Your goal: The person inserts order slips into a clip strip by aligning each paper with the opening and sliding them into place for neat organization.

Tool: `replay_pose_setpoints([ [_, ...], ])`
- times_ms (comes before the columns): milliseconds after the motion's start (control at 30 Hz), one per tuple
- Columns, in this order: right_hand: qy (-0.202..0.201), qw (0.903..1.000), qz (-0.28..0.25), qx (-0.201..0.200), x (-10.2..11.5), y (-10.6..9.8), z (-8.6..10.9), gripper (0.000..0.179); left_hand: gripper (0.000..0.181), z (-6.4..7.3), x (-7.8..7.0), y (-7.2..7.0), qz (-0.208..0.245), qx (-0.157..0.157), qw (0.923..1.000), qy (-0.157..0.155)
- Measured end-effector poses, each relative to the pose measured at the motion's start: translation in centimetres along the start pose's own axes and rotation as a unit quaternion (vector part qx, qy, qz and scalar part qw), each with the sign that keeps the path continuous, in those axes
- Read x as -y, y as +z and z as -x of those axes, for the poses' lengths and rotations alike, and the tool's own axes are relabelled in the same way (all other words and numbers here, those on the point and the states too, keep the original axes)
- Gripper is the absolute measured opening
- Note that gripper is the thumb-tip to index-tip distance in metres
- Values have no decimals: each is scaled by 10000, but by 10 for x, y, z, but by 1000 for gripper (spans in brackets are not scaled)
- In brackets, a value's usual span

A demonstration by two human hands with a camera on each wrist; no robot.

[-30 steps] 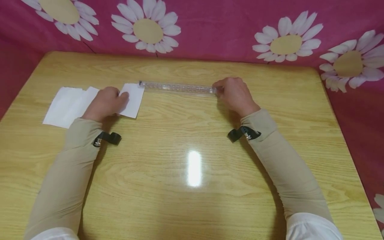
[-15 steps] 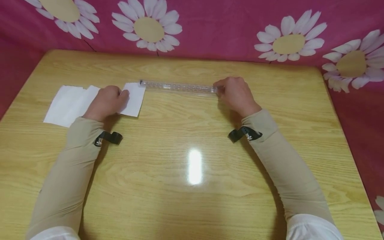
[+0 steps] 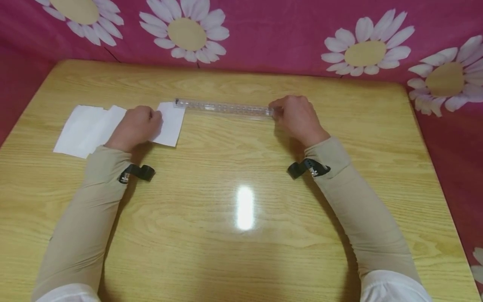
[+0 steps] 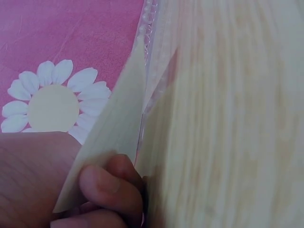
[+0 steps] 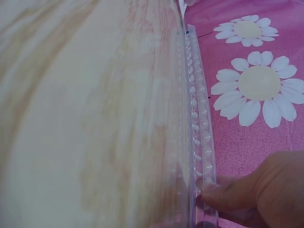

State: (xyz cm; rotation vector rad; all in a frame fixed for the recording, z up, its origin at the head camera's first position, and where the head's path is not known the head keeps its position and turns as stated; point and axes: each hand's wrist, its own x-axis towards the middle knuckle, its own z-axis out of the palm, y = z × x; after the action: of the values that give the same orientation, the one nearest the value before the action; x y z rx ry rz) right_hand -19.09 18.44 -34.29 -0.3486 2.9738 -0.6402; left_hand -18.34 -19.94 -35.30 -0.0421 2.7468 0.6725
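My left hand (image 3: 136,128) grips white paper (image 3: 170,126) at the table's far left. White paper (image 3: 81,130) shows on both sides of the hand; whether it is one sheet, I cannot tell. In the left wrist view, curled fingers (image 4: 111,187) hold the paper (image 4: 116,118), which rises at a slant from the table. A long clear plastic strip (image 3: 226,108) with a row of round bumps lies crosswise, its dark-tipped left end over the paper's corner. My right hand (image 3: 299,119) pinches its right end, the thumb (image 5: 213,189) against its side in the right wrist view.
The wood-grain table (image 3: 211,176) has a glossy top with a bright light reflection. Behind it hangs a pink cloth (image 3: 271,37) with large white flowers. Black straps (image 3: 139,172) are on both wrists, over beige sleeves.
The head view has shifted slightly. Both hands keep their hold, and the paper and the clear strip stay nearly in place.
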Motion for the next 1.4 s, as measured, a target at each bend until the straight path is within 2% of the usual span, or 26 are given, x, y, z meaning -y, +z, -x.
replay_pose_setpoints([
  [233, -29, 10000, 58, -16, 0, 0, 0, 31, 50, 1, -3, -1, -3, -7, 9998, 184],
  [600, -123, 9997, 128, -136, 1, -1, 0, 31, 50, -1, -5, -1, -122, -26, 9997, 201],
  [767, -105, 9998, 116, -136, 1, -1, -1, 31, 57, -1, -5, 0, -145, -4, 9994, 302],
  [1233, -124, 9998, 90, -122, 0, 2, -1, 29, 71, 2, -8, 6, -130, 221, 9995, 171],
  [1400, -110, 9998, 104, -133, 0, 1, -1, 30, 69, 3, -13, 6, -131, 223, 9996, 126],
])
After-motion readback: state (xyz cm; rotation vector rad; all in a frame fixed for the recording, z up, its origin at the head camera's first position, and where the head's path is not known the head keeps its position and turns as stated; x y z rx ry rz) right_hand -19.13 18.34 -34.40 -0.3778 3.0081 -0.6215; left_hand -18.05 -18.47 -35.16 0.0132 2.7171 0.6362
